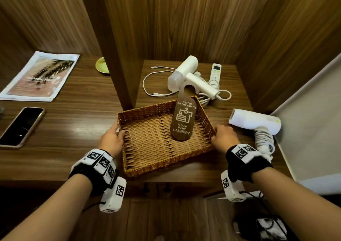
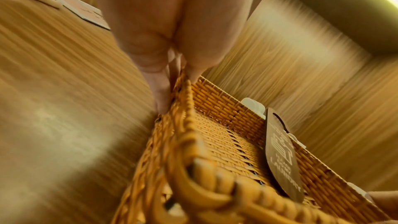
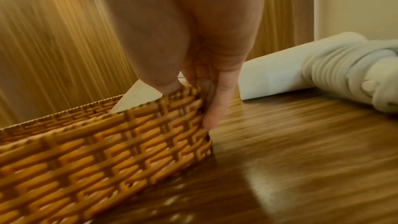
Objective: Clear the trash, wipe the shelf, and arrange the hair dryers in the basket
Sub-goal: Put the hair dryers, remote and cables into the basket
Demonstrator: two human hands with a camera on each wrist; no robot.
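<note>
A shallow woven basket [image 1: 147, 168] sits on the wooden shelf [image 1: 83, 130] near its front edge. My left hand [image 1: 112, 139] pinches its left wall [image 2: 183, 101], thumb inside and fingers outside. My right hand [image 1: 224, 136] pinches the right wall [image 3: 150, 108] the same way. A brown "please do my laundry" door hanger [image 1: 181, 119] leans inside against the far wall. One white hair dryer [image 1: 191, 76] lies behind the basket with its cord. A second white hair dryer [image 1: 258, 122], cord wound round its handle, lies to the right [image 3: 301, 67].
A white remote [image 1: 215, 72] and a white charging cable [image 1: 153, 82] lie at the back of the alcove. Left of the wooden divider [image 1: 118, 56] are a phone [image 1: 22, 126], a magazine [image 1: 40, 76] and a green dish [image 1: 102, 65]. A pale wall [image 1: 310, 130] bounds the right.
</note>
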